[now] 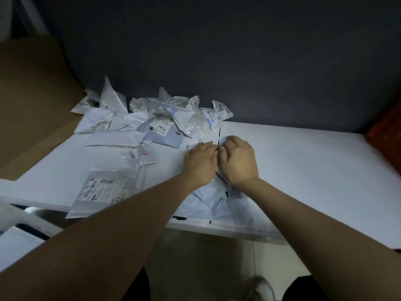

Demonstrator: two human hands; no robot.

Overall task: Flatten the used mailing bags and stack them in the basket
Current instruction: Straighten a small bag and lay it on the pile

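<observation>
A white mailing bag lies on the white table in front of me, its near end reaching the table's front edge. My left hand and my right hand rest side by side on its far end, fingers curled down onto the plastic. Whether the fingers pinch the bag or only press it is hidden by the backs of the hands. A heap of crumpled white mailing bags fills the table's back left. One flattened bag with a label lies at the front left edge.
A brown cardboard sheet leans at the left. A dark wall stands behind the table. A dark basket edge shows at the lower left below the table. A reddish object sits at the right edge.
</observation>
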